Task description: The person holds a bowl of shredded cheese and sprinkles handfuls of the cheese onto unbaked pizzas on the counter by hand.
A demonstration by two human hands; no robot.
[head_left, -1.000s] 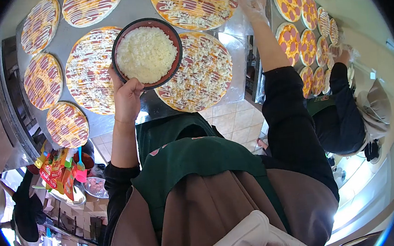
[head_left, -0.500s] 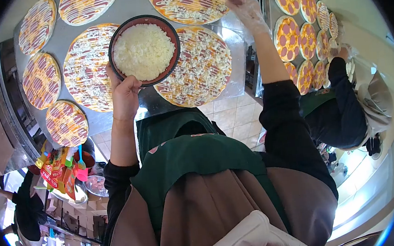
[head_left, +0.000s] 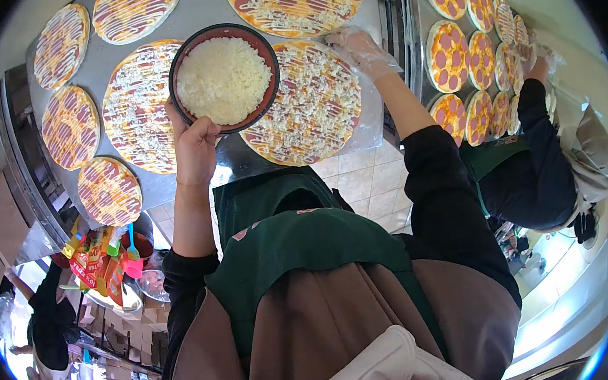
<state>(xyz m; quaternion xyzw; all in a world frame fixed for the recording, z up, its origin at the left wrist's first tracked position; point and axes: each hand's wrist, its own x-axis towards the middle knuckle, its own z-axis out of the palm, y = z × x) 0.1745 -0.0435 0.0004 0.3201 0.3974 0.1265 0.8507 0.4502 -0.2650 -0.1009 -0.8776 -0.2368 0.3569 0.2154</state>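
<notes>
My left hand point(head_left: 196, 147) grips the rim of a dark round bowl point(head_left: 274, 96), thumb on the near edge. White grated cheese point(head_left: 222, 80) fills much of the bowl. Beneath it lie a large pizza point(head_left: 133, 107) on the left and another large pizza point(head_left: 312, 114) on the right, both strewn with cheese. My right hand point(head_left: 366, 53), in a clear plastic glove, hovers by the upper right edge of that right pizza. Its fingers are bunched together, and whatever they hold is hidden. Just above is a third large pizza point(head_left: 296, 1) with cheese along its near side.
Smaller pizzas point(head_left: 70, 127) line the left of the metal table point(head_left: 244, 152). To the right, another table carries several pizzas point(head_left: 447, 57), with a co-worker's gloved hand point(head_left: 538, 61) beside them. Packets point(head_left: 95, 263) and a bowl point(head_left: 156, 284) stand lower left, near another person point(head_left: 50, 324).
My right hand has come down and slightly left, from beside the upper pizza to the edge of the right one. My left hand and the bowl stay nearly still.
</notes>
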